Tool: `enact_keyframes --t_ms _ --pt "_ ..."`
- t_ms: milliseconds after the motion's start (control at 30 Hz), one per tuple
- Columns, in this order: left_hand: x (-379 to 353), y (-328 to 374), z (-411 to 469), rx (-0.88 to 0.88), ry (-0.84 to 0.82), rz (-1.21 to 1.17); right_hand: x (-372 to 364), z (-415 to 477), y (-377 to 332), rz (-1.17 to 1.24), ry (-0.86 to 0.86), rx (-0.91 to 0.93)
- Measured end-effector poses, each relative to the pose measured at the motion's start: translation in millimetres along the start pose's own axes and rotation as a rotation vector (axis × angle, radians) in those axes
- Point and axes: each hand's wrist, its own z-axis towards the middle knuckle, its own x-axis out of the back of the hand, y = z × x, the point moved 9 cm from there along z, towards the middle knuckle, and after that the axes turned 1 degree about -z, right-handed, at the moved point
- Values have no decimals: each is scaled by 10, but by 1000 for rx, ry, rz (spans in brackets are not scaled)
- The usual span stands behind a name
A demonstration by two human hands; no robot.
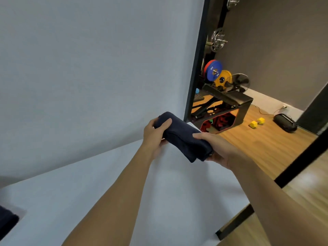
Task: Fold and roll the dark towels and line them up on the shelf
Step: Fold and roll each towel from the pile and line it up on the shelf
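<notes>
The left hand (155,133) grips the far end of a rolled dark navy cloth towel (182,137), thumb across its top. The right hand (219,150) clasps the near end. The towel spans both hands over the white worktop (106,192), its long axis running diagonally from far left to near right.

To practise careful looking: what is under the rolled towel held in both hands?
The white table lies under the towel. The left hand and right hand grip its ends; their fingers beneath it are mostly hidden. Whether towel and table touch cannot be seen.
</notes>
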Motion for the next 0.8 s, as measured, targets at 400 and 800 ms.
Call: enact_keyframes --t_ms 400,800 --pt "-495 -62 718 -151 253 549 153 413 -438 -830 252 465" --pt "-787 244 184 -449 43 1547 -55 446 -458 -1238 249 345"
